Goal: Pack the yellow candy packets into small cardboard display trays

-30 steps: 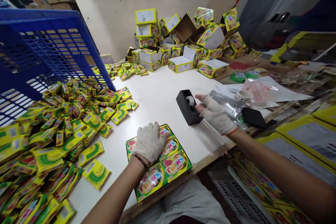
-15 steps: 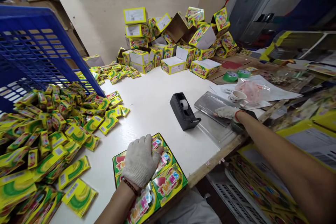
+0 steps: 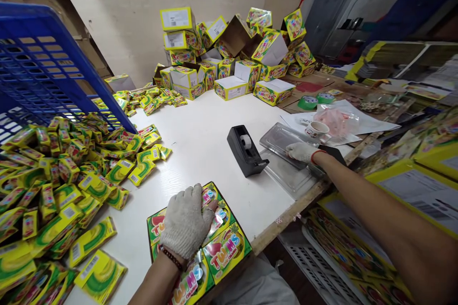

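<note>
My left hand, in a white knit glove with bare fingertips, lies flat over a square block of colourful "TWINS" packs at the table's near edge. The fingers are stretched out and the thumb rests apart on the packs. My right hand, gloved the same way, reaches out to the right. Its fingers are bent around the near edge of a clear plastic lid. Another flat clear plastic piece lies partly under it. Just left of these stands a black tape dispenser with a roll of tape.
Loose yellow-green packs are heaped at left under a tilted blue crate. Printed cartons are piled along the back. A cup and a pink plastic bag sit beyond my right hand. More boxes stand at right.
The view has turned slightly, so everything sits a little further left. Both hands keep their places, the left on the packs and the right at the lid's edge.
</note>
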A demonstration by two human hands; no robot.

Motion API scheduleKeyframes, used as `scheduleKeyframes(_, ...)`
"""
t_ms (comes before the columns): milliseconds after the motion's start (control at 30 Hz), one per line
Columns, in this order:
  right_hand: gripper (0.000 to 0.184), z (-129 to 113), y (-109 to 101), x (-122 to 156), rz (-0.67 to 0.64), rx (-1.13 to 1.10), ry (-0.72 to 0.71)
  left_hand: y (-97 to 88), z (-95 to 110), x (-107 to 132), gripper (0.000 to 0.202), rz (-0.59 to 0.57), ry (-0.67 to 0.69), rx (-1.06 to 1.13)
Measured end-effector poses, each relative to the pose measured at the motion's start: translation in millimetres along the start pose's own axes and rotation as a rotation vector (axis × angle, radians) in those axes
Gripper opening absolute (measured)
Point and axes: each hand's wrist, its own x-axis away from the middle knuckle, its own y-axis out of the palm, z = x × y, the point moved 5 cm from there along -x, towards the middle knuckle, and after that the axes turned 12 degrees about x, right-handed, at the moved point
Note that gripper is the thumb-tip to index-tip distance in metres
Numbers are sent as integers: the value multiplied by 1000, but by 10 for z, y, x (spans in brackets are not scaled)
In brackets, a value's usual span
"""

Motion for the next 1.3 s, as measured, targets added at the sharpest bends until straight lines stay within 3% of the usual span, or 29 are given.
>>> scheduleKeyframes(100, 34, 108, 93, -5, -89, 117, 93, -25, 5, 6, 40, 19, 13, 3)
scheduleKeyframes(167, 24, 202, -15, -5, -81, 194, 167, -31, 8, 16, 40, 37, 24, 9)
scheduleKeyframes(267, 24, 258, -438, 26, 40, 280, 250, 24, -11, 25, 42, 66, 40, 55)
scheduleKeyframes(367, 29, 17, -942, 196, 203, 325, 232, 54, -94, 16, 47, 177, 70, 300)
scheduleKeyframes(433, 22, -360, -1234, 410, 347, 307, 76, -73, -222, 27, 56, 346, 65, 583)
scheduleKeyframes(500, 8, -837, -1429, 657, 366, 136, -237, -359, -371, 86, 67, 537, 61, 849)
scheduleKeyframes(600, 20, -1482, -1584, 955, 134, -165, -691, -989, -443, 255, 84, 694, 176, 1100)
scheduleKeyframes(633, 25, -1645, -1589, 996, 23, -220, -767, -1172, -424, 312, 89, 665, 199, 1168)
scheduleKeyframes(700, 28, -1902, -1491, 981, -209, -276, -785, -1399, -372, 422, 88, 563, 173, 1242)
scheduleKeyframes(767, 23, -2096, -1268, 885, -390, -355, -693, -1407, -389, 514, 64, 502, 66, 1243)
scheduleKeyframes(833, 15, -2260, -970, 768, -475, -487, -612, -1245, -527, 562, 37, 531, -60, 1211)
scheduleKeyframes(933, 13, -2437, -452, 614, -492, -524, -595, -873, -849, 494, 25, 587, -211, 1045)
scheduleKeyframes(1067, 18, -2497, 164, 468, -543, -345, -503, -449, -1119, 250, 12, 463, -299, 710)
scheduleKeyframes(1167, 28, -2477, 408, 459, -598, -314, -482, -269, -1156, 195, 22, 400, -307, 667)
scheduleKeyframes(1300, 32, -2327, 541, 596, -653, -352, -431, -146, -1153, 390, 28, 363, -333, 646)
